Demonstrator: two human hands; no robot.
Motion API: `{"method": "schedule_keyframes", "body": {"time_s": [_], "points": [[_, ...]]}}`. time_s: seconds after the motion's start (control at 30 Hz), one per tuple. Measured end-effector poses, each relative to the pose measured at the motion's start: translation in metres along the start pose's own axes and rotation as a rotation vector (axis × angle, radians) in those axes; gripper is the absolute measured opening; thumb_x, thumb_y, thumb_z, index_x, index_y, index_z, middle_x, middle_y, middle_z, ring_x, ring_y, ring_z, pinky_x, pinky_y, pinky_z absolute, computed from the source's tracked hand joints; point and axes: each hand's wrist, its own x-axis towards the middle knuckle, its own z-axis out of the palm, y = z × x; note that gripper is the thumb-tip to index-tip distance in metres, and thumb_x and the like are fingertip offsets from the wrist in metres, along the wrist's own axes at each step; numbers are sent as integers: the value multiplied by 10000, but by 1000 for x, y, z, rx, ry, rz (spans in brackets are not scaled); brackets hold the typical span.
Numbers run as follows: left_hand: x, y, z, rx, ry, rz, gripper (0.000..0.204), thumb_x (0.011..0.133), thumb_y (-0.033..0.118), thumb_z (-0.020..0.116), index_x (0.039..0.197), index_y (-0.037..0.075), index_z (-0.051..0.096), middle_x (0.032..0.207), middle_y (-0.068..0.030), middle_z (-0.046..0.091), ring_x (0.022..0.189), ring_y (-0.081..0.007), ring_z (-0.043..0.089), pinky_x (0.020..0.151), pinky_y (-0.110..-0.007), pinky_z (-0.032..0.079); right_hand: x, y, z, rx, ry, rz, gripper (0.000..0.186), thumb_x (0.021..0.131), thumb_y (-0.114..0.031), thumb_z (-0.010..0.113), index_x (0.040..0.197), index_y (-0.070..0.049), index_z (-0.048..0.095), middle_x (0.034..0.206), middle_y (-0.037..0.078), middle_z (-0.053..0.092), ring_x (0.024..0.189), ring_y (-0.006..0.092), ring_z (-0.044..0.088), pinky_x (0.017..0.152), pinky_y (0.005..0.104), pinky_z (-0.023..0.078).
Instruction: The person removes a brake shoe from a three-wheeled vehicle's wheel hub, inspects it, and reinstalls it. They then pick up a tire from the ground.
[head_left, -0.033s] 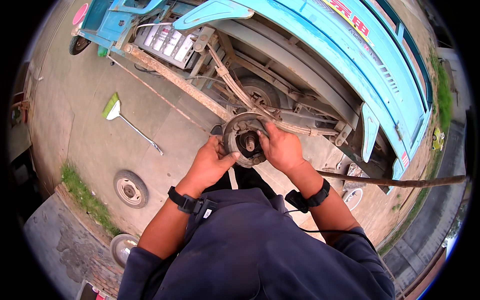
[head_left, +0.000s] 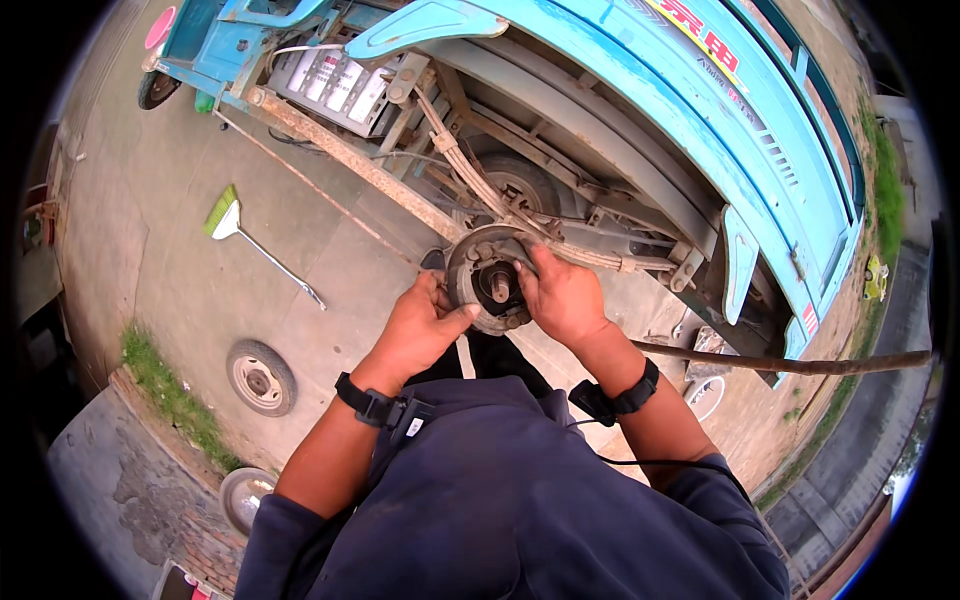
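Observation:
The round drum brake assembly (head_left: 487, 246), rusty and dusty, sits at the axle end under the blue cargo vehicle (head_left: 640, 80). A bare axle stub (head_left: 500, 286) sticks out of its middle. My left hand (head_left: 428, 318) grips the brake shoe along the left rim, thumb in front and fingers curled behind. On the right, my right hand (head_left: 562, 295) closes around the brake shoe on that side, fingertips reaching in beside the stub. The palms hide part of both shoes. Leaf springs (head_left: 470, 175) run just behind the assembly.
A wheel with tyre (head_left: 262, 378) lies on the concrete to the left, beyond it a green broom (head_left: 226, 214). A long wooden pole (head_left: 790, 362) slants in at the right. Grey batteries (head_left: 330, 88) sit in the frame. A metal basin (head_left: 243, 497) stands low left.

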Motion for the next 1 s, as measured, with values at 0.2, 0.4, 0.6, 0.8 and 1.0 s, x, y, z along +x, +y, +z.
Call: {"method": "schedule_keyframes", "body": {"time_s": [0.2, 0.4, 0.6, 0.8, 1.0], "points": [[0, 7, 1, 94, -1, 28, 407, 904, 113, 760, 1163, -43, 487, 854, -48, 632, 725, -85, 583, 650, -250, 500, -4, -2, 4, -67, -44, 94, 257, 919, -283, 675, 1085, -91, 631, 746, 161, 688, 622, 362, 676, 563, 453, 556], [0, 18, 8, 235, 35, 78, 424, 875, 130, 790, 1136, -47, 506, 870, -52, 651, 747, -86, 594, 686, -252, 507, -4, 0, 4, -46, -26, 101, 240, 934, -258, 659, 1058, -62, 597, 758, 187, 687, 662, 400, 669, 594, 474, 546], [-1, 23, 11, 273, 62, 50, 453, 859, 146, 804, 1138, -48, 505, 840, -48, 649, 739, -91, 597, 679, -258, 507, -4, 4, 11, -73, -2, 97, 264, 933, -310, 654, 1080, -92, 631, 752, 163, 693, 641, 359, 685, 579, 448, 559], [0, 13, 16, 136, 76, 37, 365, 902, 132, 759, 1111, -28, 506, 874, -58, 635, 743, -89, 609, 641, -233, 513, -3, 3, 11, -55, -18, 117, 291, 947, -310, 631, 1132, -86, 626, 750, 170, 695, 646, 360, 687, 587, 451, 558], [0, 13, 14, 75, 46, -58, 327, 933, 145, 724, 1111, -13, 499, 896, -57, 626, 744, -97, 624, 642, -247, 551, 1, 0, 4, -83, -53, 120, 316, 949, -296, 621, 1203, -108, 623, 855, 151, 704, 674, 354, 691, 588, 449, 559]]}}
